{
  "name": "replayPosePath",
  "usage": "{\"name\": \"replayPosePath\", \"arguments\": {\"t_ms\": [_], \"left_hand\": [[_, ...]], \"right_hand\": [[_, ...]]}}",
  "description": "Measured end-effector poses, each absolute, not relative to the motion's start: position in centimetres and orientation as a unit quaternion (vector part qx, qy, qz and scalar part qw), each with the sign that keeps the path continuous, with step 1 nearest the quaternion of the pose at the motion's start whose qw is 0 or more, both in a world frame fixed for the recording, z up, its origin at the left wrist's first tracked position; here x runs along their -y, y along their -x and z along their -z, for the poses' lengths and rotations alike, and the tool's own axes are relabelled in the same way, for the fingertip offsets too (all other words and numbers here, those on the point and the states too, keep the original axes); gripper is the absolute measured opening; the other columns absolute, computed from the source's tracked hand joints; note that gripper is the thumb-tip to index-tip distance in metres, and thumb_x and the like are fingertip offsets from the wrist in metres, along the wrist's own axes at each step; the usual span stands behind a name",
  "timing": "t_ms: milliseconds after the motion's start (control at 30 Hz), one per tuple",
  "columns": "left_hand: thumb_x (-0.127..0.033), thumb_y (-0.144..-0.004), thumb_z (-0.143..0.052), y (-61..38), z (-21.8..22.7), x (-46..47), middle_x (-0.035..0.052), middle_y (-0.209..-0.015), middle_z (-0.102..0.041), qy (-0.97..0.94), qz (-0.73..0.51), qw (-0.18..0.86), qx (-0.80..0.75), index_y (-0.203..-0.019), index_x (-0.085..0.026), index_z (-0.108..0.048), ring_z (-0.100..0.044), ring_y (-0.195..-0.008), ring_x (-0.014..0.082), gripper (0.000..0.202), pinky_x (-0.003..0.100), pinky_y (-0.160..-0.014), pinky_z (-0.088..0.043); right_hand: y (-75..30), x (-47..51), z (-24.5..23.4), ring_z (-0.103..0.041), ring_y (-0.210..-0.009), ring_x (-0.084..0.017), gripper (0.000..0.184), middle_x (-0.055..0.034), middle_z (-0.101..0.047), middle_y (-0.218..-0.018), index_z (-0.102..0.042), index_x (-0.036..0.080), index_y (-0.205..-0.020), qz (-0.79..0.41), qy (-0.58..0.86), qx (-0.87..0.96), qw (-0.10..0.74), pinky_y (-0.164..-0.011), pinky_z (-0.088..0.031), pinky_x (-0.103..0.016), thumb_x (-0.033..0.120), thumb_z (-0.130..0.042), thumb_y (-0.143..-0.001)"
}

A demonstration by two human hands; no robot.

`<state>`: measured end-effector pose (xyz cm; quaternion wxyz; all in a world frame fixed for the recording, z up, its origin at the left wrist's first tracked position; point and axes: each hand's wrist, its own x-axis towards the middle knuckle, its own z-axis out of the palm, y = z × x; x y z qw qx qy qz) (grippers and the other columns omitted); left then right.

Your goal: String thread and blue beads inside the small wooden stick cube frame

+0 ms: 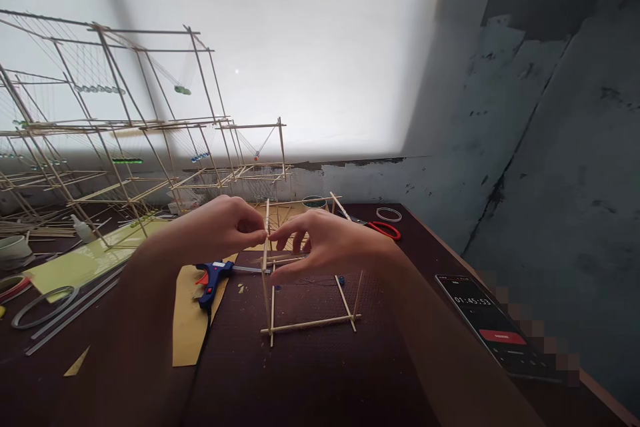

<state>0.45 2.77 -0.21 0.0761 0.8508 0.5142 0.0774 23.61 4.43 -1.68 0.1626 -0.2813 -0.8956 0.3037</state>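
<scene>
A small frame of thin wooden sticks point(310, 325) stands on the table in front of me. My left hand point(227, 227) is at its upper left bar, thumb and index finger pinched together against the stick. What lies in that pinch is too small to make out. My right hand point(330, 243) reaches over the frame from the right. Its index fingertip comes close to the left fingertips, while the thumb is held apart lower down. A small blue bead point(341, 280) shows near the frame's right side, and my right hand hides part of the frame.
A blue glue gun point(214, 283) lies on yellow card point(187, 320) left of the frame. Red-handled scissors point(385, 230) and a clear coil point(389, 214) sit behind right. A phone point(480, 320) shows a timer. Large stick frames point(127, 123) with hanging beads fill the back left.
</scene>
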Motion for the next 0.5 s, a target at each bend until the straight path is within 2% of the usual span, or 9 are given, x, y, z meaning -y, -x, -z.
{"name": "replayPosePath", "arguments": {"t_ms": [167, 367, 500], "left_hand": [[-0.042, -0.090, -0.051, -0.48, 0.26, -2.79, -0.0045, -0.056, -0.039, -0.850, -0.079, 0.079, -0.515, -0.062, -0.019, -0.056, -0.034, -0.053, 0.0098, 0.036, 0.023, -0.047, -0.026], [-0.041, -0.089, -0.050, -0.47, 0.24, -2.76, -0.0040, -0.056, -0.038, -0.849, -0.079, 0.083, -0.517, -0.061, -0.019, -0.053, -0.033, -0.053, 0.0103, 0.036, 0.023, -0.047, -0.025], [-0.039, -0.088, -0.050, -0.44, 0.18, -2.79, -0.0035, -0.057, -0.037, -0.851, -0.081, 0.092, -0.511, -0.060, -0.019, -0.051, -0.032, -0.053, 0.0104, 0.034, 0.024, -0.046, -0.024]], "right_hand": [[-23.51, -4.45, 1.64, -0.064, -0.082, -0.018, 0.060, -0.0023, -0.073, -0.097, -0.072, 0.028, -0.119, -0.311, 0.283, 0.894, 0.157, -0.065, -0.046, -0.027, 0.056, -0.081, -0.067], [-23.52, -4.58, 1.54, -0.062, -0.078, -0.017, 0.062, -0.0032, -0.072, -0.097, -0.072, 0.024, -0.119, -0.334, 0.271, 0.891, 0.145, -0.060, -0.043, -0.026, 0.061, -0.077, -0.069], [-23.70, -4.74, 1.57, -0.055, -0.067, -0.012, 0.054, -0.0024, -0.070, -0.095, -0.075, 0.025, -0.113, -0.340, 0.280, 0.886, 0.143, -0.053, -0.036, -0.025, 0.061, -0.074, -0.073]]}}
